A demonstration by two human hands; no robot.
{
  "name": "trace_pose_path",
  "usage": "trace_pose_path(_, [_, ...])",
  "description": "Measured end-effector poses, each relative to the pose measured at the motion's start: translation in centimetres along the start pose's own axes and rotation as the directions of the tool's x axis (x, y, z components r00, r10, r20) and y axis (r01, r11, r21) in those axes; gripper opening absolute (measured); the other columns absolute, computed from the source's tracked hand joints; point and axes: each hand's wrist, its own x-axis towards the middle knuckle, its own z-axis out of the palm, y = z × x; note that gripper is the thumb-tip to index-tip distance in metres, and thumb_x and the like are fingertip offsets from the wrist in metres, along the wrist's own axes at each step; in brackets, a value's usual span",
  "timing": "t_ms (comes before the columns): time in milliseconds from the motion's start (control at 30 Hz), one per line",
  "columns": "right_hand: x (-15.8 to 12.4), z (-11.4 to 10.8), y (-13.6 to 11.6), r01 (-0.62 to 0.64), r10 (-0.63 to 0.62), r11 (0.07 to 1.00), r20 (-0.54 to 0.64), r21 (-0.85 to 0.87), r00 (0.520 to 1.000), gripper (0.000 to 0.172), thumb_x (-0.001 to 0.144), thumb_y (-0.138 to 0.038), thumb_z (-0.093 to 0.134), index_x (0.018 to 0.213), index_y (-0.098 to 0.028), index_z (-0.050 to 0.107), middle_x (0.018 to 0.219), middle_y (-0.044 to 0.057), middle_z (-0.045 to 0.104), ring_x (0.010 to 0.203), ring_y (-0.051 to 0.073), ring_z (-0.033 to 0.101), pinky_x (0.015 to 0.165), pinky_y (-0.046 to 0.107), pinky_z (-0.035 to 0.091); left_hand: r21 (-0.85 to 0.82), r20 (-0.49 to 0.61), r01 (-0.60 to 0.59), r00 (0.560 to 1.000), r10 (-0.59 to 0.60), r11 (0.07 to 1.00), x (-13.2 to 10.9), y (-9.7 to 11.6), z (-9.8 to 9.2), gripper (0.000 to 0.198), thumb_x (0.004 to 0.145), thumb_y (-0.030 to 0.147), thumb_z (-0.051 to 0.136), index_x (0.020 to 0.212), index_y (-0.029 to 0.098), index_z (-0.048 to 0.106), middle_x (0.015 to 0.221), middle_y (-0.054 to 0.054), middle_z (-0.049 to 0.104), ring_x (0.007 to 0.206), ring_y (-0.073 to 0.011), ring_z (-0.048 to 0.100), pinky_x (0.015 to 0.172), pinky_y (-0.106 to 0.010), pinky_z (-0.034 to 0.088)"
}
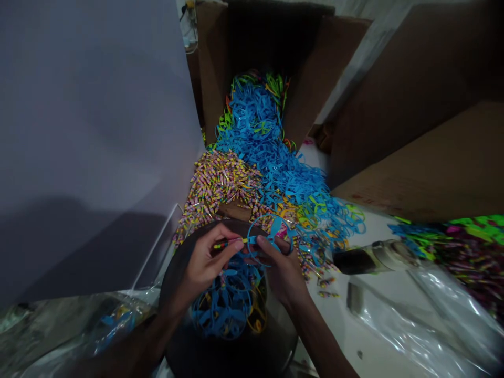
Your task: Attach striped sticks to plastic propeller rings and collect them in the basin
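Observation:
My left hand (205, 260) pinches a small striped yellow-and-green plastic stick (228, 243) between thumb and fingers. My right hand (281, 273) holds a blue plastic ring piece (271, 231), and the stick's tip nearly meets it. Below both hands sits a dark round basin (177, 294) holding a pile of blue plastic loops (228, 304). Beyond it lie a large tangled heap of blue loops (260, 152) and a mound of small striped sticks (220, 181).
Open cardboard box flaps (318, 68) rise behind the heaps. A grey panel (86, 131) stands at the left. On the right lie a dark-and-metal cylindrical object (374, 257), clear plastic sheeting (425, 320) and a pile of multicoloured pieces (472, 252).

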Motion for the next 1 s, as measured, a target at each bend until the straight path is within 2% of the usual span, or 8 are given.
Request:
trace_pose_path(167, [-0.2, -0.5, 0.3, 0.020, -0.024, 0.995, -0.036, -0.093, 0.999, 0.023, 0.065, -0.033, 0.089, 0.077, -0.019, 0.076, 0.074, 0.002, 0.076, 0.061, 0.021, 0.072, 0.051, 0.029, 0.060, 0.148, 0.110, -0.073, 0.992, 0.057, 0.986, 0.0, -0.1, -1.0, 0.019, 0.090, 0.038, 0.061, 0.087, 0.020, 0.059, 0.086, -0.002, 0.065, 0.084, -0.0180, 0.062, 0.072, -0.027, 0.048])
trace_pose_path(400, [-0.5, -0.4, 0.5, 0.055, -0.063, 0.982, -0.036, -0.182, 0.997, 0.025, 0.066, -0.040, 0.087, 0.079, -0.020, 0.078, 0.077, 0.004, 0.078, 0.065, 0.024, 0.074, 0.060, 0.034, 0.062, 0.111, 0.125, -0.045, 0.992, 0.031, 0.993, -0.3, -0.7, -1.3, 0.019, 0.091, 0.040, 0.059, 0.091, 0.021, 0.058, 0.090, -0.002, 0.062, 0.086, -0.0185, 0.060, 0.066, -0.025, 0.050])
trace_pose_path(567, [-0.7, -0.4, 1.0, 0.093, -0.105, 0.973, -0.047, -0.211, 0.993, 0.018, 0.070, -0.037, 0.085, 0.078, -0.022, 0.078, 0.079, 0.004, 0.078, 0.069, 0.025, 0.074, 0.064, 0.035, 0.061, 0.093, 0.150, -0.011, 0.989, -0.003, 0.996, -0.5, -0.4, -1.4, 0.019, 0.092, 0.039, 0.058, 0.090, 0.020, 0.058, 0.089, -0.002, 0.063, 0.085, -0.0186, 0.062, 0.069, -0.027, 0.051])
trace_pose_path(733, [-0.7, -0.2, 1.3, 0.032, -0.041, 0.992, -0.066, -0.119, 0.997, 0.019, 0.070, -0.037, 0.085, 0.082, -0.024, 0.077, 0.082, 0.002, 0.078, 0.068, 0.024, 0.074, 0.062, 0.036, 0.061, 0.145, 0.127, -0.085, 0.990, 0.067, 0.986, -0.3, -0.4, -1.4, 0.020, 0.094, 0.038, 0.056, 0.087, 0.020, 0.059, 0.082, 0.000, 0.059, 0.080, -0.0162, 0.058, 0.070, -0.026, 0.047])
trace_pose_path(833, [-0.7, 0.1, 1.3, -0.017, 0.013, 0.998, -0.052, -0.065, 0.999, 0.020, 0.069, -0.037, 0.085, 0.081, -0.024, 0.077, 0.078, 0.002, 0.078, 0.061, 0.023, 0.072, 0.055, 0.034, 0.058, 0.153, 0.109, -0.063, 0.993, 0.047, 0.986, -0.4, -0.5, -1.4, 0.019, 0.092, 0.040, 0.059, 0.090, 0.021, 0.058, 0.086, 0.001, 0.059, 0.081, -0.0160, 0.058, 0.068, -0.024, 0.047])
trace_pose_path(1000, [-0.8, 0.2, 1.3, -0.073, 0.073, 0.997, -0.014, -0.004, 0.997, 0.022, 0.068, -0.036, 0.086, 0.085, -0.024, 0.078, 0.073, 0.001, 0.076, 0.057, 0.020, 0.069, 0.049, 0.031, 0.057, 0.117, 0.176, -0.033, 0.984, 0.012, 0.993, -0.4, -0.5, -1.5, 0.019, 0.093, 0.040, 0.057, 0.089, 0.021, 0.055, 0.083, 0.001, 0.058, 0.079, -0.0159, 0.057, 0.065, -0.023, 0.046])
